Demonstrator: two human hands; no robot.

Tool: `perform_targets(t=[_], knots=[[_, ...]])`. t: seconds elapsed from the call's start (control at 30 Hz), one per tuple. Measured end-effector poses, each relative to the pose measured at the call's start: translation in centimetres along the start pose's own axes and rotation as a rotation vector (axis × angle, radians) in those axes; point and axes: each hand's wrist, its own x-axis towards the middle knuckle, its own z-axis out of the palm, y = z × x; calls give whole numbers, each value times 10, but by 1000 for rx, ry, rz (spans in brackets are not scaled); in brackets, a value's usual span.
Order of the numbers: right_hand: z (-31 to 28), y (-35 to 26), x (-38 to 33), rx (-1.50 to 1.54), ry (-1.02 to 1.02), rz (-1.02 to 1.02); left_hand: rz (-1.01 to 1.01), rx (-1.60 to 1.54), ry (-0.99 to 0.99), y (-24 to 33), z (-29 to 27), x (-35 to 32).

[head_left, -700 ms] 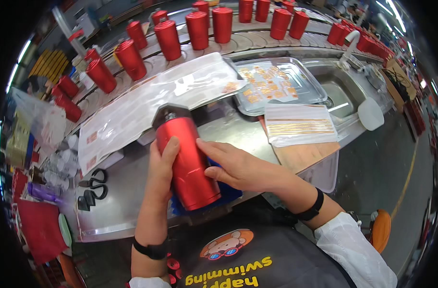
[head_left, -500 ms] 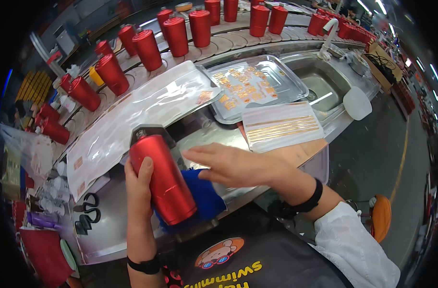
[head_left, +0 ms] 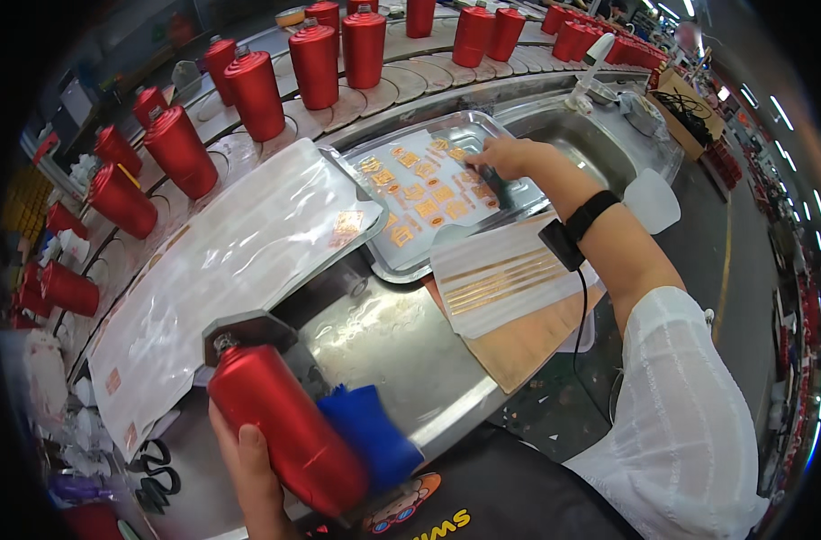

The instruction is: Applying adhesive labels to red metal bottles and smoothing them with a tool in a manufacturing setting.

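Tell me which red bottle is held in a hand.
The red bottle nearest the person, gripped by the left hand beside the blue cloth; the others stand on the conveyor.

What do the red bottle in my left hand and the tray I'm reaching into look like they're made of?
The red bottle looks like metal with a matte red coating: soft, dull highlights. The tray looks like polished steel, judging by its bright, mirror-like rim. The blue pad beside the bottle seems to be soft cloth or foam.
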Motion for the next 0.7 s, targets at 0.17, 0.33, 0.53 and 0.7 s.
perform_targets(t=[0.17,0.33,0.53,0.7], knots=[[9,42,-17,-115,144,227,4,26,-21,0,0,5],[34,64,14,251,501,447,41,63,-52,6,4,5],[42,75,28,400,114,514,44,70,-52,3,1,3],[46,54,23,139,630,480,67,63,-58,-4,-8,5]])
